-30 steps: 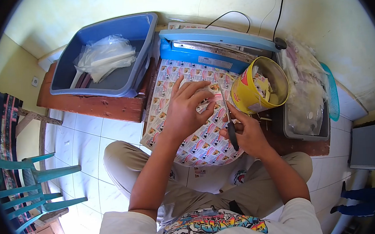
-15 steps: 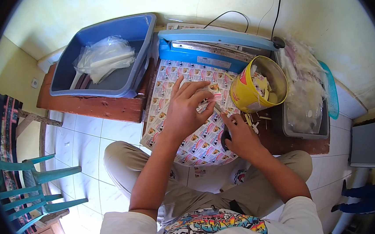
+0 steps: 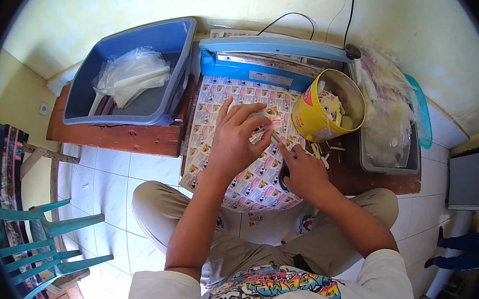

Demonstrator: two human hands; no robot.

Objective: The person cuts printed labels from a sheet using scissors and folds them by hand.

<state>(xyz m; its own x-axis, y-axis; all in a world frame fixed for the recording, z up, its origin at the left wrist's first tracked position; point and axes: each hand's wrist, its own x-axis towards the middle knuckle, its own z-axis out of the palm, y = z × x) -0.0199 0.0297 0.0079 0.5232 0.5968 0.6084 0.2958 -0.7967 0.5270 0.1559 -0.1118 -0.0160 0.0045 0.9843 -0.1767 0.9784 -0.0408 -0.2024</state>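
A pair of scissors (image 3: pixel 282 175) with dark handles is in my right hand (image 3: pixel 309 173), fingers wrapped round the grips. The metal blades point up and left, close to my left fingertips. My left hand (image 3: pixel 237 138) pinches with thumb and index finger; what lies between them is small and blends with the pattern behind it. Both hands are above a sheet covered in repeated printed labels (image 3: pixel 224 100). Right of them stands a yellow bucket (image 3: pixel 308 119) holding pale cut scraps.
A blue impulse sealer (image 3: pixel 256 75) lies behind the sheet. On the left, a blue tub (image 3: pixel 161 113) holds clear plastic bags (image 3: pixel 135 73). A grey bin (image 3: pixel 370 167) of plastic packets stands at the right. Thin offcuts (image 3: pixel 318 153) lie beside the bucket, and a green chair (image 3: pixel 48 226) stands left.
My right fingers have shifted slightly on the scissors. The left hand keeps its pinch in nearly the same place, and the whole view has moved a little.
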